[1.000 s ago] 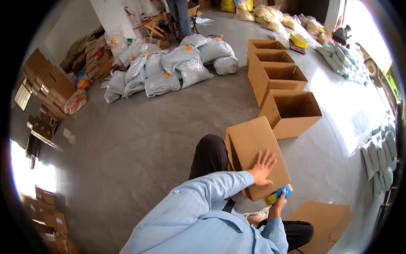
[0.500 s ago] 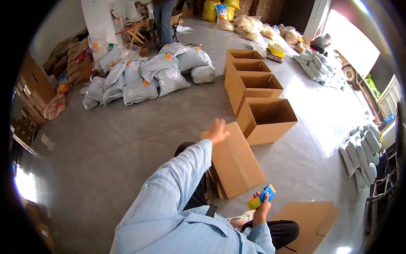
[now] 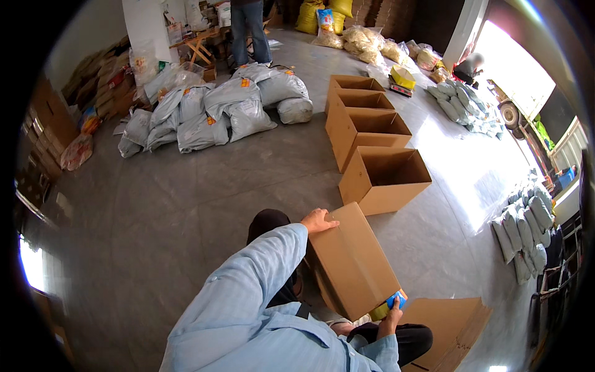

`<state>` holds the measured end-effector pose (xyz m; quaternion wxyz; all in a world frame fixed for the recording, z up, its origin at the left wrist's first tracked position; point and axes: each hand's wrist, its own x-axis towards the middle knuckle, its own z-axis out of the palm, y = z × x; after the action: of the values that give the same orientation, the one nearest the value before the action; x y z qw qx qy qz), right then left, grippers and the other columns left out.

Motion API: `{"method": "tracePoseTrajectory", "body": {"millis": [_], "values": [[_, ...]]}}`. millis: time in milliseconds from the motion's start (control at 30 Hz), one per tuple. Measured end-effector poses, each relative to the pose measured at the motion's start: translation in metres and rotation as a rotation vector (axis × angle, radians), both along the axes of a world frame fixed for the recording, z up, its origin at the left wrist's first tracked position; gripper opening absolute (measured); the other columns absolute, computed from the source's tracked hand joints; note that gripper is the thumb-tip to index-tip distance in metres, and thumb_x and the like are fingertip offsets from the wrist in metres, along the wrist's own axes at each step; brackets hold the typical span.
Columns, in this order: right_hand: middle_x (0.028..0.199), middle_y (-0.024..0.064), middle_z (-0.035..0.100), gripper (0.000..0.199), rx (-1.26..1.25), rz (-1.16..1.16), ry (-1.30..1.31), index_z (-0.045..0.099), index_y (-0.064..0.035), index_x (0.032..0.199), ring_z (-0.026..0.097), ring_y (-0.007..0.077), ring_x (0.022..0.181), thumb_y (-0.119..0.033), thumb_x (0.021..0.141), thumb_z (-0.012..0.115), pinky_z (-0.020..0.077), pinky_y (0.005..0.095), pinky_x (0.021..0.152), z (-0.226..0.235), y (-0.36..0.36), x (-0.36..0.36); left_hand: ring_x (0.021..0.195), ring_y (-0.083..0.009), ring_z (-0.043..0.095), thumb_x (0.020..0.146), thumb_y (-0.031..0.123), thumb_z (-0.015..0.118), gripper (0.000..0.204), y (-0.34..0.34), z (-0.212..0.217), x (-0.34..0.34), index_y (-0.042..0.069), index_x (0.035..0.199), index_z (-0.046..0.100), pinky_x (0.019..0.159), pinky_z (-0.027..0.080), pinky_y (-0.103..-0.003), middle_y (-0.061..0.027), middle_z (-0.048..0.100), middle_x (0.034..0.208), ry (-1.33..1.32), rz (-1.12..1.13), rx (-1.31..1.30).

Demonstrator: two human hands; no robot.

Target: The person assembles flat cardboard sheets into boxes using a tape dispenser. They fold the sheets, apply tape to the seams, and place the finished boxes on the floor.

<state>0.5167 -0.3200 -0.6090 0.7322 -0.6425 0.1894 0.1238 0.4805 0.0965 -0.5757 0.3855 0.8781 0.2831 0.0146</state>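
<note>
A closed cardboard box [image 3: 356,257] stands tilted between my knees, a strip of tape along the seam of its top face. My left hand [image 3: 319,221] grips the far left corner of this box, fingers bent over the edge. In my right hand [image 3: 389,320] is a tape dispenser [image 3: 396,300], blue and orange with a yellowish roll. It touches the near right end of the box. Part of the dispenser is hidden by my fingers. Flattened cardboard [image 3: 443,328] lies beside my right knee.
Several open cardboard boxes [image 3: 387,186] form a row ahead. Filled grey bags [image 3: 211,115] are heaped at the far left, with more bags [image 3: 527,223] at right. A person [image 3: 248,31] stands behind the left heap; another person [image 3: 469,67] is low at the far right.
My left hand has come down from above onto the box's far corner. The box has shifted nearer and tilted. The tape dispenser has moved against the box's near end.
</note>
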Motion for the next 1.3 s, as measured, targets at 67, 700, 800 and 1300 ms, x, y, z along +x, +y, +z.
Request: {"method": "tracePoseTrajectory", "body": {"millis": [67, 700, 800, 1300], "values": [[0.085, 0.0113, 0.06, 0.047, -0.008, -0.045, 0.014, 0.053, 0.0062, 0.093, 0.063, 0.0205, 0.072, -0.039, 0.085, 0.062, 0.053, 0.0342, 0.062, 0.004, 0.0, -0.002, 0.115, -0.0325, 0.05, 0.069, 0.061, 0.063, 0.075, -0.006, 0.002, -0.001, 0.001, 0.113, 0.06, 0.095, 0.04, -0.04, -0.0203, 0.054, 0.122, 0.021, -0.019, -0.041], [0.085, 0.0064, 0.06, 0.048, 0.022, 0.107, -0.357, 0.058, 0.003, 0.094, 0.061, 0.0184, 0.073, -0.044, 0.081, 0.06, 0.0491, 0.0309, 0.063, 0.153, -0.012, 0.047, 0.072, -0.0315, 0.065, 0.069, 0.059, 0.064, 0.062, -0.053, 0.196, -0.049, 0.002, 0.092, 0.067, 0.067, 0.05, -0.043, -0.0158, 0.066, 0.074, -0.379, -0.048, 0.328], [0.098, 0.0059, 0.059, 0.048, 0.145, 0.086, -0.51, 0.055, -0.0003, 0.108, 0.059, 0.0177, 0.09, -0.041, 0.084, 0.058, 0.0466, 0.0316, 0.078, 0.2, -0.018, 0.05, 0.063, -0.0283, 0.064, 0.07, 0.051, 0.069, 0.062, -0.079, 0.27, -0.079, 0.002, 0.107, 0.063, 0.059, 0.051, -0.039, -0.017, 0.067, 0.081, -0.549, -0.005, 0.485], [0.086, 0.0091, 0.062, 0.035, -0.146, -0.05, -0.579, 0.056, -0.0003, 0.096, 0.062, 0.0179, 0.08, -0.034, 0.087, 0.06, 0.0493, 0.0303, 0.074, 0.141, -0.058, 0.066, 0.134, -0.0277, 0.024, 0.078, 0.031, 0.068, 0.083, -0.128, 0.183, -0.055, 0.007, 0.142, 0.021, 0.109, 0.022, -0.043, -0.0142, 0.027, 0.144, -0.733, -0.515, 0.552]]}}
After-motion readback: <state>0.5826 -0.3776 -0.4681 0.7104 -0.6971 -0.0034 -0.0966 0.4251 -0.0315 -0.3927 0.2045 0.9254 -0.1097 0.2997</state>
